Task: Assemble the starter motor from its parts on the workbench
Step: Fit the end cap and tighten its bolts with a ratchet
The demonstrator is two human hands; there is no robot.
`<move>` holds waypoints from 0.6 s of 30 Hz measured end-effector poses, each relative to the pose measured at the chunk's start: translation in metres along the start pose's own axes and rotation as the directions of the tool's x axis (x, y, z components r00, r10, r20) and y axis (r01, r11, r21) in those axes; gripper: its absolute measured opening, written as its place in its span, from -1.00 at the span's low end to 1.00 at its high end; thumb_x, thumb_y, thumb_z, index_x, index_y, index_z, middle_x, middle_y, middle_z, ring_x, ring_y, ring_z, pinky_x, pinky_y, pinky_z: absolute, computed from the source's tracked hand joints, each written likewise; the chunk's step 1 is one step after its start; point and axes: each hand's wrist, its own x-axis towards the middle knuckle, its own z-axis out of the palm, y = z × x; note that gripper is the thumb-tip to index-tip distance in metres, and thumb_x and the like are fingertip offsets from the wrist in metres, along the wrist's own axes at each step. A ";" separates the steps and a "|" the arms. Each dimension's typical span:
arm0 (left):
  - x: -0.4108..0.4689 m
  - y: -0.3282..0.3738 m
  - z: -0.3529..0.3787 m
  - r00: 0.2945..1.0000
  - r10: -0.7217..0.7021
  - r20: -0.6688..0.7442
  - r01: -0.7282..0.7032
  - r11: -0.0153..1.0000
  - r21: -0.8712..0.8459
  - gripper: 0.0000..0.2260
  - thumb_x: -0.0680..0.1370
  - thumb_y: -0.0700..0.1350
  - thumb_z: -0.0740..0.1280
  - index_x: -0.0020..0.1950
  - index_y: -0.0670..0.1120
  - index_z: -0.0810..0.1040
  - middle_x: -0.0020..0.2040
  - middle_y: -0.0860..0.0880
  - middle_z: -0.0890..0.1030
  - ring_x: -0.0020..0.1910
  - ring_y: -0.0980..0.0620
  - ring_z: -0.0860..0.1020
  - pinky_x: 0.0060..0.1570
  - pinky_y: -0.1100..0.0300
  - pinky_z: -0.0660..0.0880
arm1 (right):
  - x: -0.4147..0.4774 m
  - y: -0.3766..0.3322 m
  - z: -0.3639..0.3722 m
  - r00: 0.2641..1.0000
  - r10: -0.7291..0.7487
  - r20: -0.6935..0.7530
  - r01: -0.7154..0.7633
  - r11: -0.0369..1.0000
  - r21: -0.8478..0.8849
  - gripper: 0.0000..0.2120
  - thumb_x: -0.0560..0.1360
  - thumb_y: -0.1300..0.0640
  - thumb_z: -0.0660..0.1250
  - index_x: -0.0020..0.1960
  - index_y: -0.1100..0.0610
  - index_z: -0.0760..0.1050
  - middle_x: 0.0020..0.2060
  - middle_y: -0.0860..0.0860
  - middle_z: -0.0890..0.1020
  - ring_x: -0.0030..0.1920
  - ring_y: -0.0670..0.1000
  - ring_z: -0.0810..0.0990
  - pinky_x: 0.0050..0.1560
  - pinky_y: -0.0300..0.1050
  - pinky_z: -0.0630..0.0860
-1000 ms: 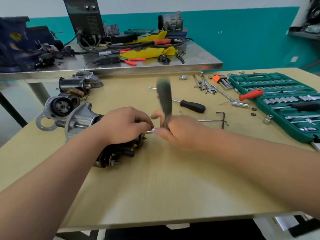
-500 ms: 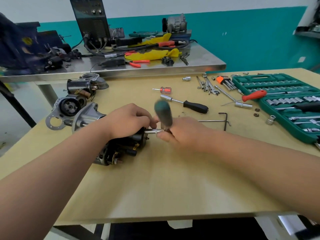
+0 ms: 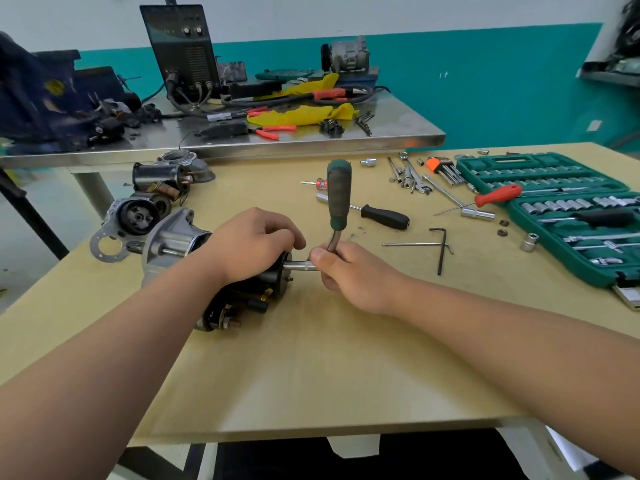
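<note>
The starter motor (image 3: 180,244) lies on its side on the wooden workbench (image 3: 311,358), silver nose housing to the left, black body to the right. My left hand (image 3: 252,244) grips the black body from above and hides most of it. My right hand (image 3: 349,271) holds the head of a ratchet with a green handle (image 3: 338,192), which stands upright. A silver socket extension (image 3: 299,266) runs from the ratchet head into the motor's rear end cover. Other starter parts (image 3: 138,216) lie at the bench's left rear.
An open green socket set case (image 3: 554,202) sits at the right. A black-handled screwdriver (image 3: 381,216), an L-shaped hex key (image 3: 441,251), a red-handled tool (image 3: 498,195) and loose sockets lie behind my hands. A steel table (image 3: 242,140) with clutter stands beyond.
The ratchet handle swung down toward the left and back up to upright. My left hand stayed on the motor body. The camera view shifted slightly.
</note>
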 end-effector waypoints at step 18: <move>-0.004 -0.029 -0.017 0.999 -0.014 -0.052 0.047 0.683 0.729 -0.47 0.58 0.23 -0.15 0.01 0.05 0.57 0.00 -0.03 0.63 0.03 -0.09 0.54 -0.04 0.07 0.46 | 0.007 -0.012 0.005 0.983 -0.174 -0.056 0.075 0.666 -0.742 -0.83 0.51 0.04 0.17 -0.24 0.00 0.40 -0.32 -0.06 0.52 -0.24 0.08 0.49 -0.39 -0.13 0.26</move>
